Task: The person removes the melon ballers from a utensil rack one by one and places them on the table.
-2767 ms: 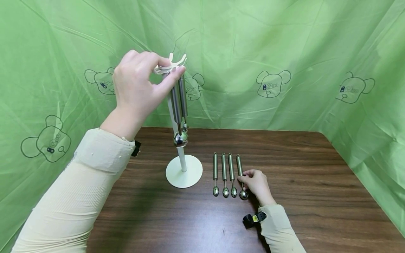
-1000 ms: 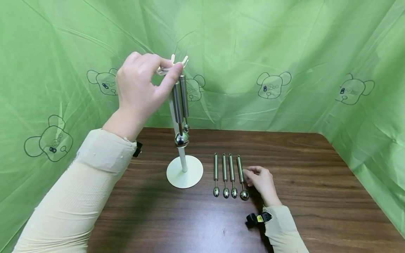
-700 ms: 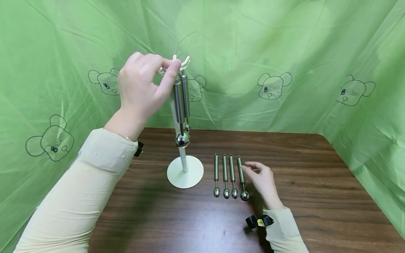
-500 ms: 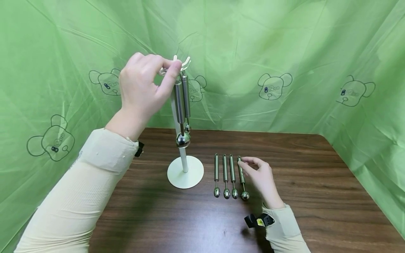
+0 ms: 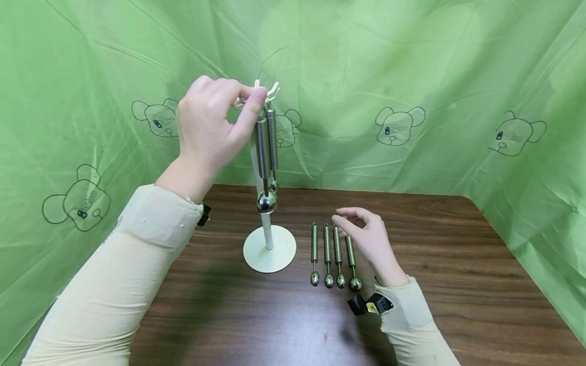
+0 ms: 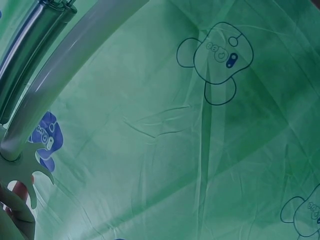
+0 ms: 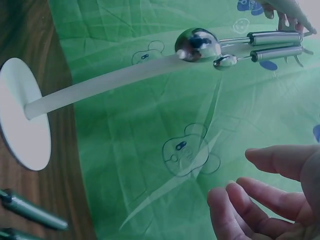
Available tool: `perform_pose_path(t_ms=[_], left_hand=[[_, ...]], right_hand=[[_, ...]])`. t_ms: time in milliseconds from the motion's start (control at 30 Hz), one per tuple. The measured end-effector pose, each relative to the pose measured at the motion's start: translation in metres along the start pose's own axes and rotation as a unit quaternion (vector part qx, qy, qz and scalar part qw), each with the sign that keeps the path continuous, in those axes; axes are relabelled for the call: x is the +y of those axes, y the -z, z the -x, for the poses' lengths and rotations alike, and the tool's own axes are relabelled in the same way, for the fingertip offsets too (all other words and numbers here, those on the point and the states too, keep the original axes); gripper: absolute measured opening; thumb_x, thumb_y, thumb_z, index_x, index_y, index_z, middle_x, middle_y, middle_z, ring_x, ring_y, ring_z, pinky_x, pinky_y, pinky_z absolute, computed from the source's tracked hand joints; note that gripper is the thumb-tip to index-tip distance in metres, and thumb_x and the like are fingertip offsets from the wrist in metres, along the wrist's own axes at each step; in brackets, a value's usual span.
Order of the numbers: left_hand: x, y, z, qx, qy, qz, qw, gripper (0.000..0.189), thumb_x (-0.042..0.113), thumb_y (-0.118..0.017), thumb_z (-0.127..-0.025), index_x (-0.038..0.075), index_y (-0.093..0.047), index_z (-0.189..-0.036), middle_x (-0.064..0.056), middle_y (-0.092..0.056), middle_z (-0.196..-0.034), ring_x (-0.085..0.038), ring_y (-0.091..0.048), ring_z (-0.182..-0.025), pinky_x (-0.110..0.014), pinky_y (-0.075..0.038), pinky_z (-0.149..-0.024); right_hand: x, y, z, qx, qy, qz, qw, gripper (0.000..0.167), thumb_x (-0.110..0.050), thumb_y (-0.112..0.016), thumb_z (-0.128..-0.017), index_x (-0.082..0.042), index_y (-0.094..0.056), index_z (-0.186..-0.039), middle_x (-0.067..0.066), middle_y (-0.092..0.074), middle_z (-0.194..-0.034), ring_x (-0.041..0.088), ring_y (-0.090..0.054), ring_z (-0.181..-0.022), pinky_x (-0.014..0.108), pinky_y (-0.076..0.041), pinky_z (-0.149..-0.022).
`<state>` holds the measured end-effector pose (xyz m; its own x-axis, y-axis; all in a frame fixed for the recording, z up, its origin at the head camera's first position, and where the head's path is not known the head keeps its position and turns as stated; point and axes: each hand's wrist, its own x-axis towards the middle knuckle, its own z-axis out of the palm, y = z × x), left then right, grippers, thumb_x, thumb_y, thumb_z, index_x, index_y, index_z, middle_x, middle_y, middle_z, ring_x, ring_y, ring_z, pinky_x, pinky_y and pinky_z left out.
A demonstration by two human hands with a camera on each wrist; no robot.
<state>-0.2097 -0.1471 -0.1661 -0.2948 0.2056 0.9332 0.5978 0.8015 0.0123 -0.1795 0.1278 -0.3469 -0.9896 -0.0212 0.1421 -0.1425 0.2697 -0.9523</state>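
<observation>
– What is borne by the dark table (image 5: 458,279)?
– A white stand (image 5: 267,231) is set upright on it, its hooked top pinched between the thumb and fingers of the left hand (image 5: 212,117).
– How is the right hand (image 5: 368,236) held?
– Relaxed and partly spread, thumb and fingertips parted by a modest gap, raised over the rightmost handle's upper end.
– And the metal tools?
– A large-balled tool (image 5: 263,152) and a small-balled tool (image 5: 272,142) are hung from the stand; four round-ended tools (image 5: 327,246) are laid side by side right of its base.
</observation>
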Motion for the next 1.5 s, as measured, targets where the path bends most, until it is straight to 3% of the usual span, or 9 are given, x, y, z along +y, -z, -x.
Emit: perform_pose_path(t_ms=[267,333,633,933,1233,1500], left_hand=[[0.001,0.000,0.000,-0.002,0.001,0.002,1.0000,0.042,0.040,-0.053,-0.099,0.005,-0.072,-0.087,-0.012,-0.076,-0.084,-0.030,-0.053,-0.067,-0.033,-0.035,-0.060],[0.001,0.000,0.001,-0.004,0.002,0.001,1.0000,0.041,0.040,-0.053,-0.099,0.006,-0.072,-0.087,-0.012,-0.076,-0.085,-0.030,-0.053,-0.068,-0.033,-0.036,-0.060],[0.001,-0.001,0.000,-0.008,0.000,-0.002,1.0000,0.042,0.041,-0.052,-0.100,0.007,-0.072,-0.087,-0.011,-0.076,-0.086,-0.029,-0.056,-0.070,-0.034,-0.038,-0.061],[0.000,0.000,0.000,-0.013,0.006,-0.005,0.9999,0.043,0.042,-0.051,-0.101,0.007,-0.072,-0.087,-0.011,-0.076,-0.084,-0.029,-0.054,-0.069,-0.034,-0.037,-0.060],[0.000,0.000,0.000,-0.007,0.008,-0.001,0.9999,0.043,0.042,-0.052,-0.100,0.006,-0.072,-0.086,-0.012,-0.075,-0.082,-0.030,-0.052,-0.067,-0.033,-0.035,-0.060],[0.000,0.000,0.000,-0.001,0.009,0.004,0.9999,0.044,0.041,-0.053,-0.100,0.005,-0.072,-0.085,-0.014,-0.075,-0.081,-0.030,-0.052,-0.067,-0.034,-0.035,-0.061]], right_hand=[[-0.025,-0.003,-0.018,-0.032,0.022,0.019,0.9991,0.036,-0.028,-0.070,-0.092,-0.002,-0.068,-0.118,0.017,-0.071,-0.107,0.009,-0.070,-0.076,0.032,-0.059,-0.078],[-0.030,-0.004,-0.022,-0.034,0.028,0.027,0.9987,0.036,-0.030,-0.070,-0.092,-0.004,-0.069,-0.117,0.016,-0.072,-0.108,0.014,-0.072,-0.078,0.032,-0.059,-0.079],[-0.046,-0.006,-0.034,-0.042,0.043,0.025,0.9979,0.033,-0.029,-0.072,-0.090,-0.007,-0.070,-0.115,0.011,-0.073,-0.104,0.014,-0.072,-0.079,0.037,-0.058,-0.083],[-0.066,-0.010,-0.037,-0.047,0.058,0.030,0.9968,0.031,-0.032,-0.072,-0.090,-0.011,-0.071,-0.113,0.009,-0.075,-0.103,0.021,-0.072,-0.086,0.034,-0.056,-0.085],[-0.080,-0.017,-0.037,-0.059,0.087,-0.003,0.9945,0.030,-0.028,-0.072,-0.090,-0.009,-0.071,-0.113,0.009,-0.075,-0.102,0.020,-0.072,-0.086,0.033,-0.056,-0.084],[-0.086,-0.027,-0.038,-0.055,0.109,-0.042,0.9916,0.027,-0.021,-0.072,-0.090,-0.005,-0.071,-0.112,0.012,-0.074,-0.103,0.011,-0.070,-0.080,0.027,-0.057,-0.081]])
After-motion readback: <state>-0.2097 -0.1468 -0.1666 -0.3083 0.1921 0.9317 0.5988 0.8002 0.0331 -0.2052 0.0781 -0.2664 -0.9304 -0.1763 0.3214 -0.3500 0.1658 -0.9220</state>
